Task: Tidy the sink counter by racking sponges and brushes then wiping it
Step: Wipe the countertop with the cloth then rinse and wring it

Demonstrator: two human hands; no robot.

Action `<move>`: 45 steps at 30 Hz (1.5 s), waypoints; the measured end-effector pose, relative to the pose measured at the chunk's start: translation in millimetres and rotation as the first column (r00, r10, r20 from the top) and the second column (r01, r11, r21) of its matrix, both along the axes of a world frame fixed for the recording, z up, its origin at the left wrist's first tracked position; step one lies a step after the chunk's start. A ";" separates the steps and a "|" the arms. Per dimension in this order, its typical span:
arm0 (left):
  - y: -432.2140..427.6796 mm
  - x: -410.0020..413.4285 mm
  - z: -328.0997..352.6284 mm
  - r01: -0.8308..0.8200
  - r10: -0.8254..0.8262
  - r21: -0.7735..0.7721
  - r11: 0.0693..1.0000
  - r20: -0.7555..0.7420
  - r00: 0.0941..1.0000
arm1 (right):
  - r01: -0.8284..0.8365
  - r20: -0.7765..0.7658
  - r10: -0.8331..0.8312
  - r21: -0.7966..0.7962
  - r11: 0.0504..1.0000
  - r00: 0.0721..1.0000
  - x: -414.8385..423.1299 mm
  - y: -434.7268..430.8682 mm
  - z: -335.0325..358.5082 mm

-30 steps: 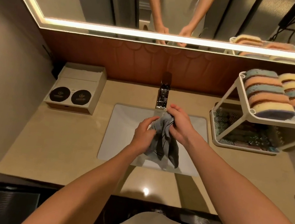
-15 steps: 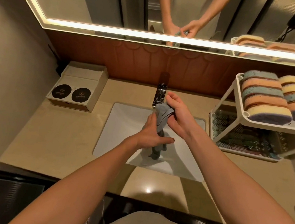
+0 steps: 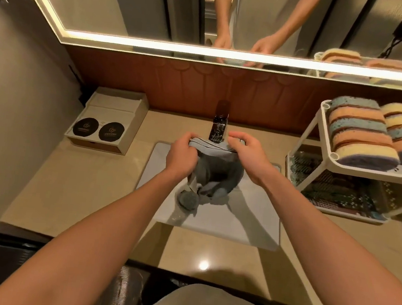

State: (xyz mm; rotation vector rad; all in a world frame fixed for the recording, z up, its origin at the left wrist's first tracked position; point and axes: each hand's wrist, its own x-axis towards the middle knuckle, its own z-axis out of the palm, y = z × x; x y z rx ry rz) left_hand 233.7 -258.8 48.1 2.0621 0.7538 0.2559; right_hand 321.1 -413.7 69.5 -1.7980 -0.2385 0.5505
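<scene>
Head camera looked down on a bathroom sink counter (image 3: 76, 187), where a person held a grey cloth (image 3: 214, 177) over the basin (image 3: 237, 222), just in front of the faucet (image 3: 219, 129). The left hand (image 3: 182, 155) had its fingers curled round the cloth's top edge on one side. The right hand (image 3: 247, 161) pinched the same edge on the other, so the hem ran taut between them while the rest hung bunched down toward the basin floor.

Striped sponges (image 3: 357, 128) lay in two rows on the upper tier of a white rack (image 3: 360, 169) at the right of the counter. Dark patterned items filled its lower tier, too indistinct to name. A cream box (image 3: 107, 120) with two round black labels sat at the left, against the wall.

With the sponges shelved, the racking part of the job looked done, and the wiping step appeared to be in preparation, the cloth spread above the basin. The next move would likely call for gathering it into a flat pad in one hand, carrying it clear of the faucet and laying it on the counter for a first pass.
</scene>
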 end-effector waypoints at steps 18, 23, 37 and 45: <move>54.5 -25.7 -15.6 0.226 -0.351 -0.404 0.887 -0.269 0.897 | 0.125 -0.148 -0.103 0.150 0.981 0.984 -33.7 61.3 14.5; 25.5 -29.3 -47.9 0.338 -0.448 -0.479 0.810 -0.134 0.884 | 0.351 -0.495 -0.080 0.484 0.802 0.865 -33.2 67.9 42.1; 67.4 18.0 4.1 0.211 -0.249 -0.393 0.895 -0.050 0.967 | 0.528 -0.624 -0.301 0.213 0.822 0.721 -23.8 14.6 13.2; 46.3 26.8 35.8 0.634 -0.639 -0.080 0.769 -0.078 0.765 | -0.020 -0.140 0.020 -0.001 1.000 0.990 -43.6 44.8 2.0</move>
